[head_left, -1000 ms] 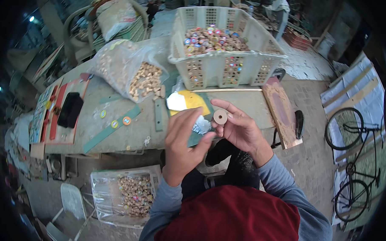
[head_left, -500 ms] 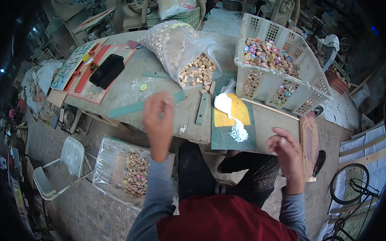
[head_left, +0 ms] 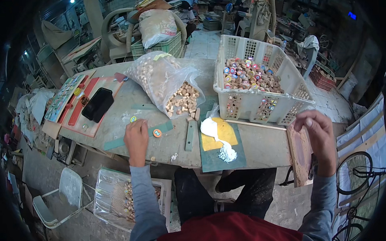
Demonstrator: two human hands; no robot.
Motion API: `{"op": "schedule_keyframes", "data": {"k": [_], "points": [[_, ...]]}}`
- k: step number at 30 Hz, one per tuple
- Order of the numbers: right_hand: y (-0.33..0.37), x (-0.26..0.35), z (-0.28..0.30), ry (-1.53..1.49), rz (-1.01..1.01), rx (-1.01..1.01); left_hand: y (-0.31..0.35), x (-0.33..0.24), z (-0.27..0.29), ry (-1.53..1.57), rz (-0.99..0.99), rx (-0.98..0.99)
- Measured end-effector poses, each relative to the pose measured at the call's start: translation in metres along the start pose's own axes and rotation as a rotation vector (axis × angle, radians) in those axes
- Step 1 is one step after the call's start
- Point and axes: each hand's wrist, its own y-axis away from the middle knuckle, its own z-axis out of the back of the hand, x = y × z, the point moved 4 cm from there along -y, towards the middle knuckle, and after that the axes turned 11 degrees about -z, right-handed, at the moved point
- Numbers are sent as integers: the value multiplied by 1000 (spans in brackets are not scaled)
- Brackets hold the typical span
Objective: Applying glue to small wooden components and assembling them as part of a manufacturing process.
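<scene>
My left hand (head_left: 136,142) is over the table's left side, fingers bent together beside a green strip (head_left: 113,143). Whatever its fingertips hold, if anything, is hidden. A yellow-green-faced wooden disc (head_left: 133,119) lies just beyond these fingers, and an orange-faced disc (head_left: 157,133) rests on the strip to their right. Raised at the table's right end is my right hand (head_left: 320,135), its fingers loosely curled and apart with nothing visible in them. The pale plastic crate (head_left: 260,94) beyond it contains many wooden discs with coloured faces (head_left: 251,74).
A clear bag (head_left: 153,73) spills plain wooden pieces (head_left: 183,99) mid-table. White string (head_left: 226,153) lies on a yellow sheet (head_left: 208,142). A black tray (head_left: 97,104) sits at left. Below are a plastic-lined crate (head_left: 104,200) and a folding chair (head_left: 70,188).
My view has tilted up. My left hand has shifted left toward the yellow-green disc, and the orange disc now shows on the strip. My right hand has risen and moved right.
</scene>
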Motion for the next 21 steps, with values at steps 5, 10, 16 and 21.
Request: {"op": "schedule_keyframes", "data": {"k": [5,10,16,21], "points": [[-66,24,15,178,104,-14,11,-21,9,200,-43,-348],[-188,13,1,522,205,33,38,-25,8,125,-44,-475],[-322,-83,30,955,217,23,33,-33,2,141,-1,-451],[-344,-151,11,1393,0,211,37,-24,2,103,44,-435]]}}
